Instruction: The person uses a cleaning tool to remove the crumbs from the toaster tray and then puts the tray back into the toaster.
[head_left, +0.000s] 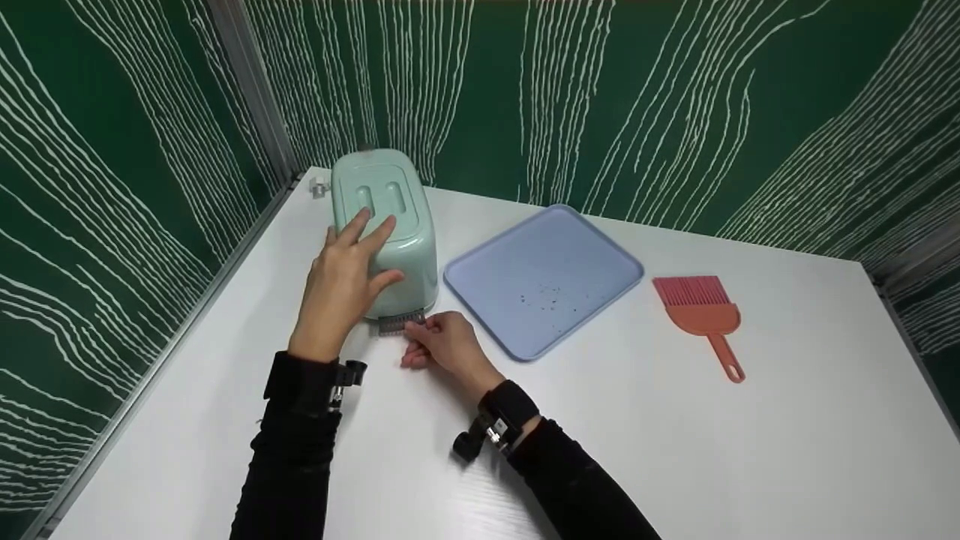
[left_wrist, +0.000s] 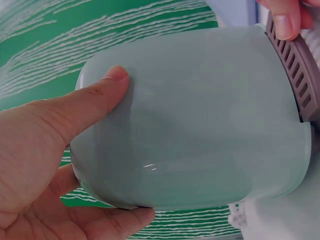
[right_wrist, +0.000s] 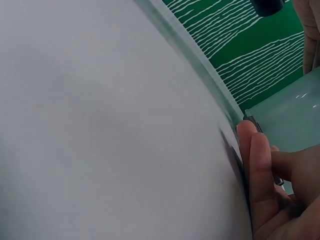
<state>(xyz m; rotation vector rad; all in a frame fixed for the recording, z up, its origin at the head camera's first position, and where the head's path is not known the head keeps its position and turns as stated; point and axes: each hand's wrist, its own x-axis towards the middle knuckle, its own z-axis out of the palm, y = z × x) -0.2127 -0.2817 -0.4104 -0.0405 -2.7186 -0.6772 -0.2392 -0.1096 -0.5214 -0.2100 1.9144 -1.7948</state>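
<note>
A mint-green toaster (head_left: pixel 411 274) with a lid over its top stands at the back left of the table. My left hand (head_left: pixel 336 281) rests on its near upper end with spread, fairly straight fingers; in the left wrist view the thumb (left_wrist: pixel 102 95) lies against the toaster's end face. At the bottom of that end a dark grey slotted crumb tray (head_left: pixel 391 325) sticks out. My right hand (head_left: pixel 450 345) pinches the tray's edge between thumb and fingers, low over the table. In the right wrist view those fingers (right_wrist: pixel 260 165) mostly hide the crumb tray.
To the right of the toaster lies a blue-lilac tray (head_left: pixel 517 259) scattered with dark crumbs. Farther right is a red-orange brush with dustpan (head_left: pixel 701 319), handle toward the front. Green, white-streaked walls (head_left: pixel 495 97) border the white table (head_left: pixel 600 450) at back and sides.
</note>
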